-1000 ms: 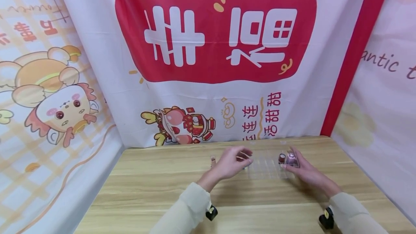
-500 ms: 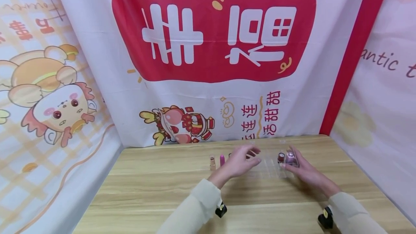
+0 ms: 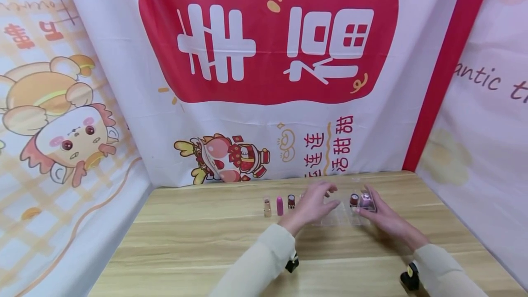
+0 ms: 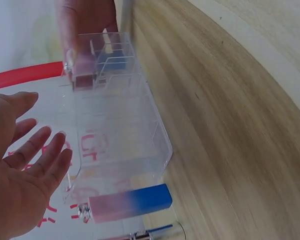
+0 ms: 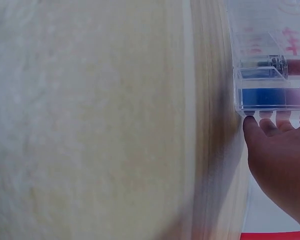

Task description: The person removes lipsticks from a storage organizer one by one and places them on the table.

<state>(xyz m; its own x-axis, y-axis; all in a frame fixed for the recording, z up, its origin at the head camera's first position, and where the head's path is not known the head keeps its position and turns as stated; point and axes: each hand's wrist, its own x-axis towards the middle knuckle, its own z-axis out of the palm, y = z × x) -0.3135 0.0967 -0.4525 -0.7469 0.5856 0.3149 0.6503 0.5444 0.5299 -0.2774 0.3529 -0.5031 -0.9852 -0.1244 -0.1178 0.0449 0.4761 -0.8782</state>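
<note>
A clear plastic lipstick organizer (image 3: 336,218) with several compartments stands on the table. My right hand (image 3: 387,219) grips its right end, thumb in front and fingers behind. Two lipsticks sit upright in the compartments at that end: a pink-and-blue one (image 5: 270,96) and, beside it, one with a dark red top (image 3: 354,200). Near the organizer's left part hovers my left hand (image 3: 315,203), fingers loosely spread and holding nothing, as the left wrist view also shows. Close to the organizer's left end stands another pink-and-blue lipstick (image 4: 130,204), hidden by the left hand in the head view.
Left of the organizer a row of tubes stands on the wooden table (image 3: 185,242): a gold-based lipstick (image 3: 267,207), a bright pink tube (image 3: 280,206) and a dark-topped one (image 3: 291,201). A printed cloth (image 3: 272,141) hangs behind the table, with others at both sides.
My left hand has moved to the right over the organizer, uncovering the pink and dark-topped tubes in the row. The right hand keeps its hold on the organizer's end.
</note>
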